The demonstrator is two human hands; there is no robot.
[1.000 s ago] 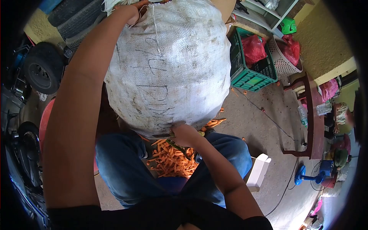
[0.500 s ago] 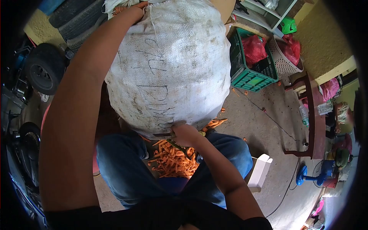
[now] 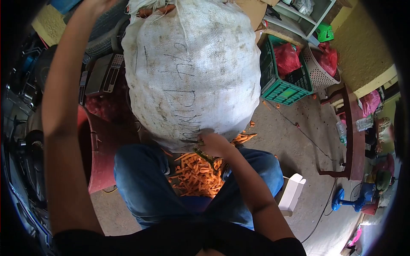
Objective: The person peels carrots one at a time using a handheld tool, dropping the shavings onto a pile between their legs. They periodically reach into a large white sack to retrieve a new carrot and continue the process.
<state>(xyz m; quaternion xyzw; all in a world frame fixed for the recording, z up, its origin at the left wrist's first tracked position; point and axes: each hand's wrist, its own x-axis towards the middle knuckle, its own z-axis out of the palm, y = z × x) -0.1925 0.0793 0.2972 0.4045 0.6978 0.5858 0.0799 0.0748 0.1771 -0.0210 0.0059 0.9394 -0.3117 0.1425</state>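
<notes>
A big white woven sack (image 3: 205,64), marked with handwriting, bulges in front of my knees. Orange carrots (image 3: 158,10) show through its gap at the top left. My left hand (image 3: 99,5) is off to the left of that opening, cut by the top edge, so its fingers are mostly hidden. Against the sack's lower side, my right hand (image 3: 215,145) is closed around a thin, dark, blade-like tool (image 3: 190,141), mostly covered by the fingers. A narrow green-and-black strip (image 3: 204,157) shows below this hand. Carrot pieces (image 3: 198,175) are heaped between my legs.
Left stands a red tub (image 3: 97,149), with a scale-like device (image 3: 102,74) behind it. Right are a green crate (image 3: 286,91), a white perforated basket (image 3: 320,70), a wooden bench (image 3: 354,132), a white box (image 3: 291,194) and a blue fan (image 3: 348,199). A cable crosses the floor.
My left hand has left the sack's top opening and moved left and up, uncovering the carrots there. My right hand stays against the sack's lower side. The view has shifted slightly.
</notes>
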